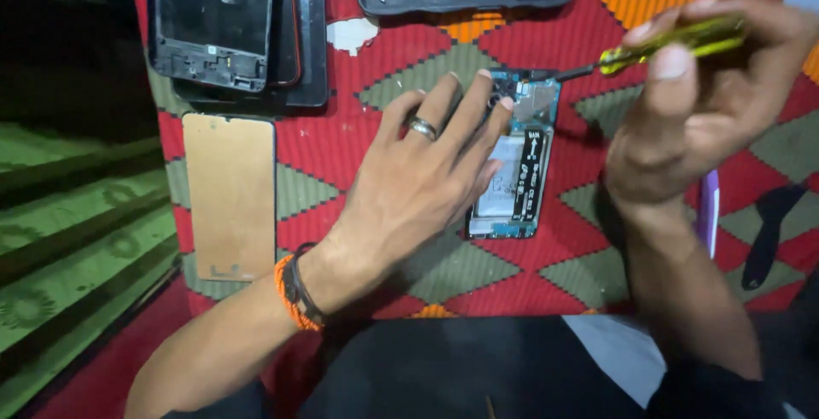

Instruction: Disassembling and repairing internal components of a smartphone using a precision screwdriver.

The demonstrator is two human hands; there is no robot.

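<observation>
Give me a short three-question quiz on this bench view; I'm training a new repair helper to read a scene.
1. True or false: the left hand lies flat on the opened phone.
2. Which tool does the right hand hold? A) tweezers B) yellow-handled screwdriver C) brush
3. What lies on the patterned cloth to the left of the left hand?

Key
1. True; its fingers press the phone's upper part.
2. B; its tip points at the phone's top end.
3. A flat tan panel, below a stack of dark phone frames.
</observation>
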